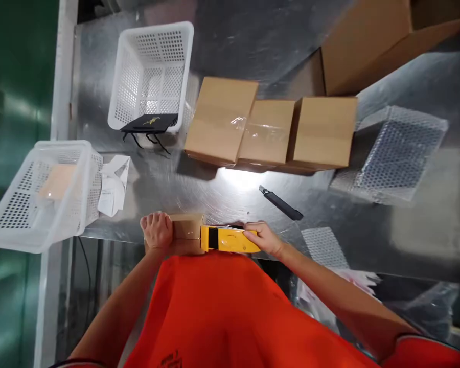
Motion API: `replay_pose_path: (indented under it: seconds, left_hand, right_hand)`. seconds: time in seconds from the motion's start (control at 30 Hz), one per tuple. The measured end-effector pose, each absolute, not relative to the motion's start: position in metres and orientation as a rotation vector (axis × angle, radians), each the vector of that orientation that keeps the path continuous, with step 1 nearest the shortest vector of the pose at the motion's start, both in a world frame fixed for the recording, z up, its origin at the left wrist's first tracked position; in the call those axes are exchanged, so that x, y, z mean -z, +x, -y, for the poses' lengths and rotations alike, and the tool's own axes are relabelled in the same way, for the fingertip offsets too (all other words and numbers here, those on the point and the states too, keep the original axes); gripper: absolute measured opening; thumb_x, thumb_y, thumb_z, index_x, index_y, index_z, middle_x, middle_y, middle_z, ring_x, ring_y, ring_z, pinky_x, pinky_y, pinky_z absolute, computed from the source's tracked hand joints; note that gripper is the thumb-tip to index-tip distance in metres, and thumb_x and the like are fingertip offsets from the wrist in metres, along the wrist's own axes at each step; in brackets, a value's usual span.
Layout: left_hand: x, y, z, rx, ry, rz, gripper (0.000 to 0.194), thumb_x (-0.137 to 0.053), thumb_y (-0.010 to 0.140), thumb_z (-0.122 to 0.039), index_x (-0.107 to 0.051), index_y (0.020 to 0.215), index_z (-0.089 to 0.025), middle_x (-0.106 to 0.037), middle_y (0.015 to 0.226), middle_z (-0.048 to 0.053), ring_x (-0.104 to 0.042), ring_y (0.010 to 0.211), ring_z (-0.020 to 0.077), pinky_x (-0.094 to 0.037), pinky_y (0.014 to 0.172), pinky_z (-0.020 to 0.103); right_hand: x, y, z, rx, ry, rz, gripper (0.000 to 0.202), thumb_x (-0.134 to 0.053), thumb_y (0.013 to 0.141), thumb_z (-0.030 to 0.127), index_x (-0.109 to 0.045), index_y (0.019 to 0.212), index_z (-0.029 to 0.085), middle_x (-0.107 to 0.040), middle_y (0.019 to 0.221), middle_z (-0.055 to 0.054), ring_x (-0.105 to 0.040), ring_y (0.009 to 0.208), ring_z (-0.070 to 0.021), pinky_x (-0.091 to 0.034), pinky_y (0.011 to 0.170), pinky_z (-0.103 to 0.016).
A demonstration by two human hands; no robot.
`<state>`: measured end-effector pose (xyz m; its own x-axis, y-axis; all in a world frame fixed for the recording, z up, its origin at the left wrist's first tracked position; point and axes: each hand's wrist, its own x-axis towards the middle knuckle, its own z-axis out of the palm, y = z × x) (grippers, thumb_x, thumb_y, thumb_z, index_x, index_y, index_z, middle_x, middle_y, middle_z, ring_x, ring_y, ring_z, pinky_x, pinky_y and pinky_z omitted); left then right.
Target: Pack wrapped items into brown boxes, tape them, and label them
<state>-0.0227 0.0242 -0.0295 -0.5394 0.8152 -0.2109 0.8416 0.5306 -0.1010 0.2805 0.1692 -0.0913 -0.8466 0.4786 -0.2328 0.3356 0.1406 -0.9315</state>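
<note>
The left hand (pixel 157 231) is closed over the near end of a small cardboard box (pixel 186 226) at the table (pixel 230 197) edge, close to the person's body. The right hand (pixel 263 237) grips a yellow tape dispenser (pixel 227 239) pressed against that box. A black knife (pixel 280 203) lies just beyond. Farther back stand three taped boxes (pixel 270 130) and two white baskets (pixel 149 71).
</note>
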Motion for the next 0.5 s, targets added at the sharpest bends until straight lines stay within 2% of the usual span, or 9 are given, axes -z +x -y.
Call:
replay_pose_path:
  seconds: [0.07,0.17,0.27,0.5]
  left_hand:
    - [0.026,-0.025,-0.024,0.287,1.449,-2.565,0.038,-0.030,0.096,-0.031,-0.065,0.086,-0.019,-0.069,0.091,0.011,-0.058,0.091,0.0260,-0.031,0.093,0.042]
    - [0.024,-0.027,-0.020,0.303,1.430,-2.530,0.041,-0.030,0.096,-0.032,-0.064,0.078,-0.018,-0.068,0.082,0.012,-0.059,0.081,0.0262,-0.035,0.080,0.040]
    - [0.027,-0.026,-0.012,0.292,1.443,-2.490,0.043,-0.032,0.096,-0.035,-0.062,0.069,-0.020,-0.068,0.076,0.009,-0.060,0.076,0.0239,-0.035,0.073,0.037]
    - [0.042,-0.030,0.000,0.236,1.534,-2.519,0.049,-0.022,0.099,-0.031,-0.059,0.069,-0.020,-0.065,0.072,0.007,-0.057,0.073,0.0221,-0.033,0.071,0.037]
  right_hand:
    - [0.093,0.276,-0.155,-1.785,-0.807,2.266,0.049,-0.037,0.091,0.053,-0.033,0.054,0.022,-0.033,0.050,0.004,-0.034,0.047,-0.0104,-0.027,0.049,-0.026]
    - [0.098,0.255,-0.120,-1.756,-0.737,2.240,0.047,-0.036,0.091,0.051,-0.032,0.055,0.022,-0.036,0.052,0.003,-0.037,0.050,-0.0114,-0.028,0.052,-0.026]
    - [0.103,0.226,-0.082,-1.744,-0.695,2.203,0.046,-0.035,0.091,0.051,-0.032,0.055,0.022,-0.038,0.051,0.002,-0.038,0.052,-0.0123,-0.029,0.053,-0.027]
    - [0.104,0.212,-0.049,-1.703,-0.816,2.122,0.048,-0.033,0.092,0.052,-0.033,0.055,0.022,-0.042,0.053,0.001,-0.042,0.055,-0.0134,-0.032,0.056,-0.027]
